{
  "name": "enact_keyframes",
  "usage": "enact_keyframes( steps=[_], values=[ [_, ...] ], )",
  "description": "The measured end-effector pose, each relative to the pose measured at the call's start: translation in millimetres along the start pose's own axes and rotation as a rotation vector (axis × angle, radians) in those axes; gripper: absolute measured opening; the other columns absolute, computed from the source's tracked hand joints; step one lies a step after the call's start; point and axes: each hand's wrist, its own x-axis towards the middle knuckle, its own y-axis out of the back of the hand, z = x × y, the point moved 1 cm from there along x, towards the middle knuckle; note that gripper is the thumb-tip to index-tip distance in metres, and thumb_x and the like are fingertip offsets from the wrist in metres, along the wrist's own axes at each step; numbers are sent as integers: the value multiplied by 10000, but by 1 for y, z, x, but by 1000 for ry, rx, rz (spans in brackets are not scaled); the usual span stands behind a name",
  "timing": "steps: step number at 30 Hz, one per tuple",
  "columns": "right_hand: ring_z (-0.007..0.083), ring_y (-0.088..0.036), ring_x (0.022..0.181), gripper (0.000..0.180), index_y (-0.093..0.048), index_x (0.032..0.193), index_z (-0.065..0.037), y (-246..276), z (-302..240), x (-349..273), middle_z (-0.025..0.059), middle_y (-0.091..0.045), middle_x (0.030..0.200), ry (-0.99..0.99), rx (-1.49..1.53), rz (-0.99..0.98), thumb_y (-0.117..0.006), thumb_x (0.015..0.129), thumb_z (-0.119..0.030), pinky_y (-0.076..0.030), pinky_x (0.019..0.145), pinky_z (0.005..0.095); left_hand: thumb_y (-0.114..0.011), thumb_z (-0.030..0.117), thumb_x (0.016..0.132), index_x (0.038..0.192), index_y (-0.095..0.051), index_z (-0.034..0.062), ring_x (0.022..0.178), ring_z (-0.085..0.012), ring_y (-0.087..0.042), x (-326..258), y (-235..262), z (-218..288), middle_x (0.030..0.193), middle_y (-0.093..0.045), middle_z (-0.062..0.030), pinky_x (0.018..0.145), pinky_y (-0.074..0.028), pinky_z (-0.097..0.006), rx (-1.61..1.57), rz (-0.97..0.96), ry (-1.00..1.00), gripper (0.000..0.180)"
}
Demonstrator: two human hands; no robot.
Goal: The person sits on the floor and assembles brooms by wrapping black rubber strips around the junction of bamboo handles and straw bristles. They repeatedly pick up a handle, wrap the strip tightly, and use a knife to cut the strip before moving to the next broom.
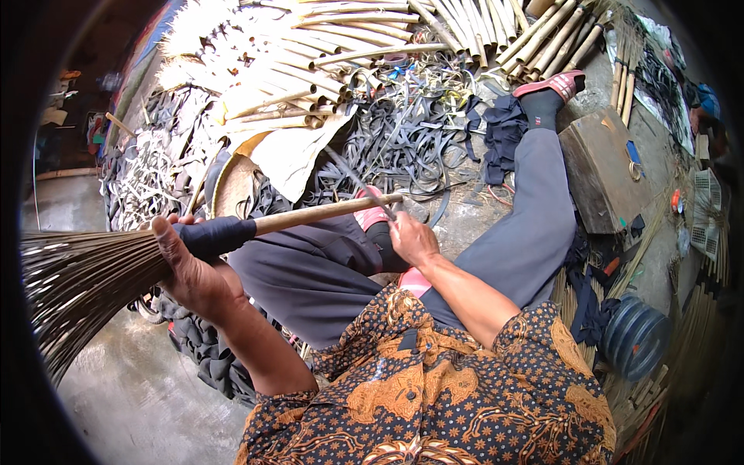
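Observation:
My left hand (pixel 190 271) grips a stick broom at its neck, where a black rubber band wrap (pixel 217 235) binds the brown bristles (pixel 74 291) to the bamboo handle (pixel 325 211). The bristles fan out to the left. My right hand (pixel 411 236) is closed near the handle's free end, holding a thin dark strip or blade (pixel 356 182) that slants up and to the left. The broom lies across my lap, over my grey trousers (pixel 325 271).
A heap of black rubber strips (pixel 411 132) lies on the floor ahead. Bamboo sticks (pixel 542 35) and split pale pieces (pixel 263 70) are stacked beyond. A wooden block (pixel 601 167) sits at right, a blue water jug (pixel 635 337) lower right. Bare concrete floor (pixel 139 395) lower left.

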Motion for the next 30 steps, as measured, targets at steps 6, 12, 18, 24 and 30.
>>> enact_keyframes(
  steps=[6, 12, 18, 24, 30],
  values=[
    [469, -712, 863, 209, -595, 1060, -15, 4, -2, 3, 265, -719, 925, -138, -56, -16, -585, 1014, -219, -560, 764, 568, -800, 275, 956, 1157, -580, 28, 904, -177, -624, -3, -3, 2, 991, -614, -71, 815, -575, -344, 36, -37, -28, 387],
    [463, -716, 914, 245, -627, 1115, 1, 1, -1, 4, 268, -723, 948, 265, 106, 212, -602, 988, -206, -571, 816, 553, -791, 234, 963, 1155, -568, 26, 896, -183, -620, -6, -6, 1, 978, -612, -67, 802, -570, -329, -16, -67, -40, 360],
    [461, -724, 942, 223, -643, 1050, -18, 12, 19, 6, 296, -727, 1017, -350, -8, 4, -535, 1020, -211, -570, 801, 574, -815, 253, 942, 1147, -574, 14, 894, -180, -620, -3, -6, 2, 977, -607, -74, 824, -575, -343, 14, -9, -34, 396],
    [471, -715, 949, 254, -633, 1101, -17, 7, 6, 11, 285, -723, 981, -232, -2, -157, -557, 1018, -245, -553, 822, 578, -804, 258, 951, 1195, -541, 27, 903, -175, -614, 2, 1, -1, 1003, -604, -84, 814, -581, -352, 10, -57, -6, 427],
    [481, -717, 895, 283, -627, 1116, 15, 8, 11, 9, 304, -720, 947, -106, 87, -3, -559, 1031, -246, -556, 808, 575, -756, 235, 987, 1329, -547, -13, 1006, -235, -650, 2, 11, -16, 1112, -642, -131, 964, -557, -382, -161, 10, 116, 471]
  ],
)
